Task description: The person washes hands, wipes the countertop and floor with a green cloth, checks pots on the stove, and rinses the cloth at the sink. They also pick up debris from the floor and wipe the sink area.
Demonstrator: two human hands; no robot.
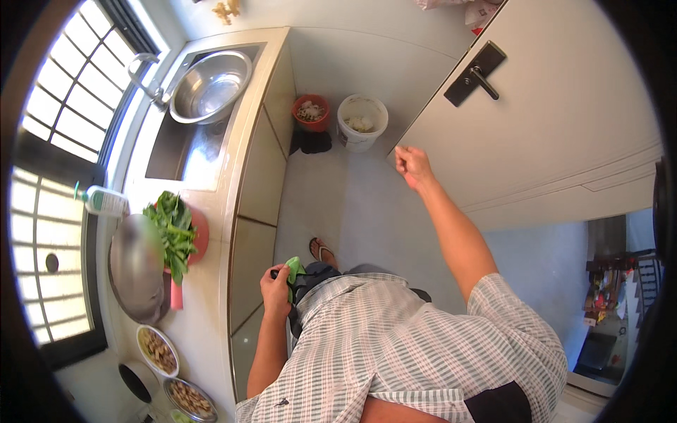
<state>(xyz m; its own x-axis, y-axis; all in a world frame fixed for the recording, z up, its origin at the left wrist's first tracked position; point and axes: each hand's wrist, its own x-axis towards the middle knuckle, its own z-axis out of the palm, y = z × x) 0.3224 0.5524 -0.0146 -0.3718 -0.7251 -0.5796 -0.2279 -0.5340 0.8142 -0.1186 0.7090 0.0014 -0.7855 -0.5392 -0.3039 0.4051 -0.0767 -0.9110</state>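
Note:
My left hand (275, 291) is at my side near the counter front. It holds a green cloth (294, 266), with a small black item (274, 274) between thumb and fingers whose kind I cannot make out. My right hand (414, 165) reaches forward with its fingers curled, and nothing shows inside it. It appears just in front of the edge of a white door (534, 127); whether it touches the door I cannot tell. The door's black lever handle (482, 82) is further up and to the right of that hand.
Along the left runs a counter (211, 312) with a sink (174, 153), a steel basin (211, 87), leafy greens (172, 230), a pump bottle (106, 201) and dishes of food (158, 350). A red bucket (311, 122) and a white bucket (362, 138) stand on the floor ahead.

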